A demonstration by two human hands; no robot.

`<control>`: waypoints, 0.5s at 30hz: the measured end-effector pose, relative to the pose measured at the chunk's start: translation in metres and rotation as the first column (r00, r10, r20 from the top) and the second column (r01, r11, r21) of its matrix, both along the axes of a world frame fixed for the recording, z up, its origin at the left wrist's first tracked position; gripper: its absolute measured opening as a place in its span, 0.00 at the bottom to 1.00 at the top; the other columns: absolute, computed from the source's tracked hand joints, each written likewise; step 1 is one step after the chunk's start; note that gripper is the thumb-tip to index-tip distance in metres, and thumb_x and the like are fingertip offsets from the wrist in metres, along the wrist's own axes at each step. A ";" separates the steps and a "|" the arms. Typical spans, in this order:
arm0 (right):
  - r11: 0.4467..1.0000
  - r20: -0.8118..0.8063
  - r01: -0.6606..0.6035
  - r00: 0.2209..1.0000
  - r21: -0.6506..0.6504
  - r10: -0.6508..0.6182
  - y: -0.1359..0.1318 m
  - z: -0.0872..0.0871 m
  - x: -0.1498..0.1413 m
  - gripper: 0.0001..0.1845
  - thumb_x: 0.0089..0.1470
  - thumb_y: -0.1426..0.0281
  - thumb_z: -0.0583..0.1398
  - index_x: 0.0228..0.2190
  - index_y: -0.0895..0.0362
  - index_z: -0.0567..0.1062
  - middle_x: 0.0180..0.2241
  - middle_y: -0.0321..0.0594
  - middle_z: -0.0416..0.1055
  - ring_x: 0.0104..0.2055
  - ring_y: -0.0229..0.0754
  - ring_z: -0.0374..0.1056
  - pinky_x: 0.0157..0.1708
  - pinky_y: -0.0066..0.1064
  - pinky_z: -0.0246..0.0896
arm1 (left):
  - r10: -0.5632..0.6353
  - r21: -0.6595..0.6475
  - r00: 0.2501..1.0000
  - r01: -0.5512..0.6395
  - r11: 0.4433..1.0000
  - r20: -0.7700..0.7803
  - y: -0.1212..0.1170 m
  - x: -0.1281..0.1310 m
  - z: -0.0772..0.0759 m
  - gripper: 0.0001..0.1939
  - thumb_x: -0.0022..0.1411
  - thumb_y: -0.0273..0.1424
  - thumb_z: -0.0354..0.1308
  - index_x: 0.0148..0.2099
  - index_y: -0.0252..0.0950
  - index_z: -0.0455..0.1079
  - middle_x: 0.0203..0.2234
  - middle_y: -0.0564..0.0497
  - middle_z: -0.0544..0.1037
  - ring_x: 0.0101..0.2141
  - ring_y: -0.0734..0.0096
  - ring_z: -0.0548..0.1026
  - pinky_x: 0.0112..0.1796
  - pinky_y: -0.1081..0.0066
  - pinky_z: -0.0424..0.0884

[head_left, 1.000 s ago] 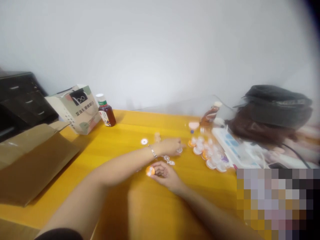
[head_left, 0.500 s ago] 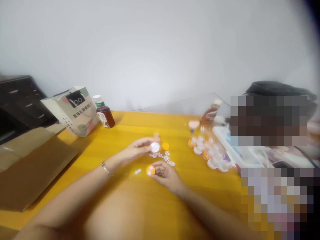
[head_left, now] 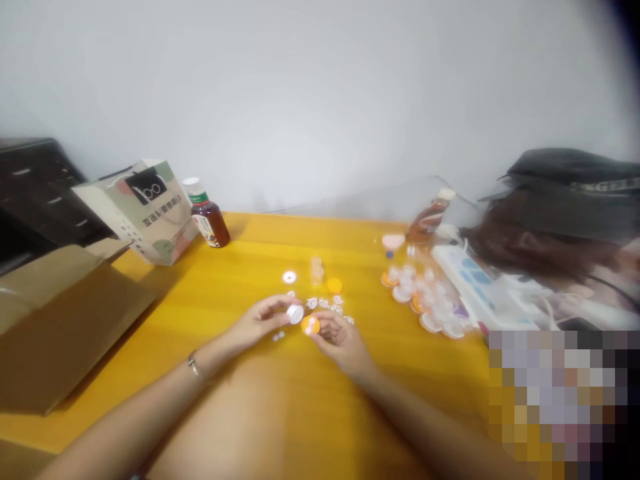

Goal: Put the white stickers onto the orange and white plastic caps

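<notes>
My left hand (head_left: 265, 321) pinches a small round white cap-like piece (head_left: 295, 314) at the fingertips. Close by on its right, my right hand (head_left: 341, 339) grips an orange disc (head_left: 311, 325) with small white dots on its face. The two pieces are near each other, just above the table. Two little white dots (head_left: 279, 336) lie on the wood below my left hand. Beyond my hands are several white patterned cut-outs (head_left: 325, 305), an orange disc lying flat (head_left: 335, 286), a white ring (head_left: 289, 277) and small clear pieces (head_left: 317, 270).
An open cardboard box (head_left: 70, 327), a printed paper bag (head_left: 150, 210) and a dark red bottle (head_left: 212, 223) stand on the left. To the right are a cluster of clear and orange round pieces (head_left: 425, 300), a tilted brown bottle (head_left: 431, 217), a white-blue packet (head_left: 467, 280) and dark bags (head_left: 560, 213).
My left hand has come down and slightly left with the white piece, uncovering the white ring and clear pieces. My right hand has risen slightly with the orange disc. The view has shifted.
</notes>
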State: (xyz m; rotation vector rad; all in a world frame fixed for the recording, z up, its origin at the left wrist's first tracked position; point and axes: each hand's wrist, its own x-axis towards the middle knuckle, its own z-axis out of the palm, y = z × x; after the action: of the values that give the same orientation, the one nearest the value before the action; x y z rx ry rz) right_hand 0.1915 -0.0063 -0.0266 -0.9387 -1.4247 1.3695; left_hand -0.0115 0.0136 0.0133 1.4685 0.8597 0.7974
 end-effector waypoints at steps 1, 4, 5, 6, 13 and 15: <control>1.000 0.003 0.000 1.000 0.000 0.000 0.000 0.000 0.000 0.14 0.45 0.67 0.62 0.37 0.55 0.68 0.30 0.37 0.71 0.32 0.38 0.68 0.37 0.33 0.64 | -0.007 0.007 1.000 0.007 1.000 -0.018 -0.001 0.001 0.000 0.16 0.59 0.34 0.54 0.49 0.36 0.64 0.43 0.46 0.71 0.39 0.69 0.70 0.37 0.70 0.68; 1.000 0.015 0.001 1.000 -0.001 -0.001 -0.001 0.001 0.000 0.14 0.46 0.67 0.61 0.37 0.55 0.68 0.30 0.37 0.71 0.33 0.38 0.68 0.37 0.34 0.65 | -0.021 0.029 0.999 0.022 0.999 -0.039 -0.003 0.004 0.000 0.15 0.60 0.33 0.53 0.49 0.37 0.63 0.41 0.46 0.71 0.35 0.72 0.70 0.32 0.74 0.67; 1.000 0.019 -0.001 1.000 0.001 0.001 -0.001 0.001 0.000 0.14 0.46 0.67 0.61 0.37 0.55 0.68 0.31 0.38 0.72 0.33 0.38 0.68 0.38 0.34 0.65 | -0.017 0.048 0.999 0.020 0.999 -0.045 -0.004 0.004 0.000 0.15 0.60 0.33 0.53 0.50 0.37 0.63 0.42 0.46 0.71 0.35 0.72 0.70 0.32 0.74 0.67; 1.000 0.024 -0.003 1.000 0.006 0.003 -0.001 0.001 0.000 0.14 0.46 0.67 0.61 0.37 0.55 0.68 0.31 0.38 0.72 0.33 0.38 0.68 0.38 0.34 0.65 | -0.010 0.072 0.998 0.014 0.997 -0.057 -0.005 0.005 0.000 0.15 0.60 0.32 0.53 0.50 0.37 0.63 0.42 0.46 0.71 0.36 0.72 0.70 0.33 0.73 0.68; 0.998 0.062 -0.018 0.998 0.057 0.015 0.000 -0.004 0.000 0.15 0.46 0.67 0.61 0.38 0.54 0.68 0.31 0.38 0.72 0.34 0.39 0.69 0.39 0.35 0.66 | 0.065 0.416 0.973 0.034 0.909 -0.222 -0.015 0.014 0.003 0.15 0.60 0.30 0.52 0.50 0.37 0.64 0.45 0.44 0.70 0.45 0.66 0.68 0.47 0.61 0.64; 0.998 0.063 -0.023 0.998 0.065 0.019 0.000 -0.004 0.000 0.15 0.46 0.67 0.61 0.39 0.54 0.68 0.31 0.38 0.72 0.34 0.39 0.69 0.38 0.35 0.66 | 0.081 0.484 0.958 0.066 0.873 -0.276 -0.018 0.015 0.004 0.15 0.60 0.30 0.52 0.51 0.38 0.64 0.45 0.45 0.70 0.45 0.67 0.68 0.47 0.62 0.65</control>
State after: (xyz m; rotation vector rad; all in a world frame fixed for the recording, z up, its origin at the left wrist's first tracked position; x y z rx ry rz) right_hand 0.1915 -0.0064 -0.0307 -0.9333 -1.5214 1.3113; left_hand 0.0033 -0.0043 0.0175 2.0742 0.9196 0.8584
